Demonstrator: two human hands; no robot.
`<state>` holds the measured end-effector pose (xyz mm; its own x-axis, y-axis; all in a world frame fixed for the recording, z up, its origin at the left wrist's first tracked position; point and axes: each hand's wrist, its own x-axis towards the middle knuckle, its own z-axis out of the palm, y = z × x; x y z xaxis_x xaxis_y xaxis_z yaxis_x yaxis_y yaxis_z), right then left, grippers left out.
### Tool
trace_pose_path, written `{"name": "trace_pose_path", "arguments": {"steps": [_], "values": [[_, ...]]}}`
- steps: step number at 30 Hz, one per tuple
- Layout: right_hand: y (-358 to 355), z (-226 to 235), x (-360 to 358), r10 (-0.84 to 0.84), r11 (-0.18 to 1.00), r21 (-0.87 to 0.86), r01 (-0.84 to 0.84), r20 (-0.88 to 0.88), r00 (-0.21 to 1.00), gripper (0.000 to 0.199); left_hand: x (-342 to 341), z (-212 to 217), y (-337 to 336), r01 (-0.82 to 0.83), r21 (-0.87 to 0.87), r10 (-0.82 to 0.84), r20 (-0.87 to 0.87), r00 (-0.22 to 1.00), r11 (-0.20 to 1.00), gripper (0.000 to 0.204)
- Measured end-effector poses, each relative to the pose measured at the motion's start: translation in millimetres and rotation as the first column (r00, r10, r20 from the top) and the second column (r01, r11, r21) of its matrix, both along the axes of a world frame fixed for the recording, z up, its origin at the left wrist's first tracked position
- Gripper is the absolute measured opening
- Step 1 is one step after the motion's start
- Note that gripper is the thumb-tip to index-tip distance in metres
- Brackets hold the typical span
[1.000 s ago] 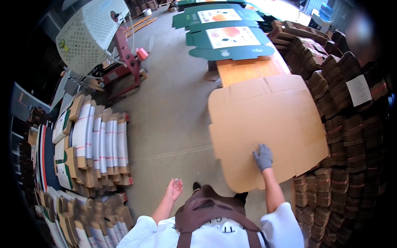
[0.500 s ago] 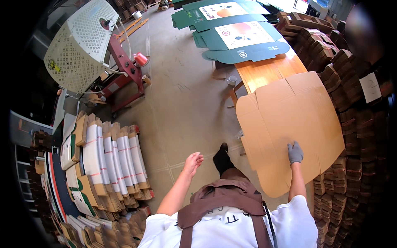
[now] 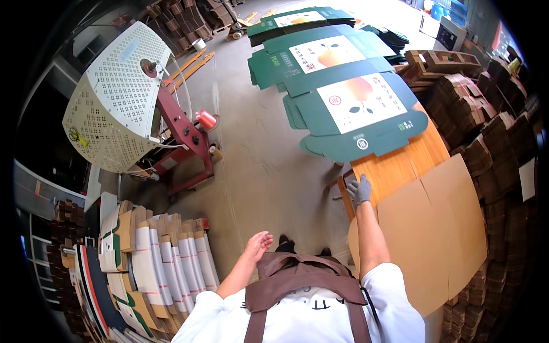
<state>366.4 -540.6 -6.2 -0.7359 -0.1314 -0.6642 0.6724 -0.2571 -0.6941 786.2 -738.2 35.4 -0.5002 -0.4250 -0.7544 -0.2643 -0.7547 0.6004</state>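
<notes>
My right hand (image 3: 360, 191), in a grey glove, reaches forward over the left edge of the wooden table (image 3: 394, 168), its fingers stretched out and nothing visible in them. Below my right forearm lies a large flat cardboard sheet (image 3: 426, 240), brown side up, creased and slotted. Farther along the table is a flat green carton blank (image 3: 326, 123) with white panels showing fruit. My bare left hand (image 3: 258, 244) hovers over the floor in front of my apron, fingers loosely bent and apart, holding nothing.
At left stands a machine with a perforated cream guard (image 3: 120, 86), a dark red frame and a red spool (image 3: 206, 119). Bundled carton blanks (image 3: 166, 257) sit at lower left. Cardboard stacks (image 3: 503, 188) line the right side. An orange pallet jack (image 3: 191, 74) is at the back.
My right hand has left the brown sheet and moved forward and left to the table edge. My view has shifted forward, and the green blank appears nearer. My left hand stays free.
</notes>
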Motion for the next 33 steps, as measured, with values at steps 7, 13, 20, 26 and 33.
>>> {"name": "trace_pose_path", "arguments": {"steps": [7,13,20,26,33], "values": [[-95.1,-30.3,-48.7,-0.18,0.951,0.247,0.185,-0.044,0.983,0.063,6.8,-24.2,-234.2,0.059,-0.198,-0.01,0.24,0.971,0.978,0.016],[-100.1,-55.3,-98.7,-0.121,0.6,0.691,0.403,-0.419,0.9,0.061,-212.9,-16.1,-440.8,0.326,-0.507,-0.268,0.187,0.945,0.798,0.024],[-133.0,-13.1,-81.0,-0.075,0.499,0.72,0.481,-0.518,0.852,0.048,-497.0,52.6,-531.8,0.369,-0.735,-0.518,0.028,0.855,0.569,0.021],[-142.2,-34.4,-83.8,-0.17,0.634,0.583,0.509,-0.537,0.826,0.045,-639.8,44.3,-601.5,0.38,-0.853,-0.541,0.143,0.829,0.357,0.027],[-139.3,-27.4,-88.5,-0.066,0.326,0.877,0.353,-0.351,0.934,0.059,-807.1,49.2,-724.7,0.474,-0.874,-0.392,0.477,0.787,-0.11,0.043]]}}
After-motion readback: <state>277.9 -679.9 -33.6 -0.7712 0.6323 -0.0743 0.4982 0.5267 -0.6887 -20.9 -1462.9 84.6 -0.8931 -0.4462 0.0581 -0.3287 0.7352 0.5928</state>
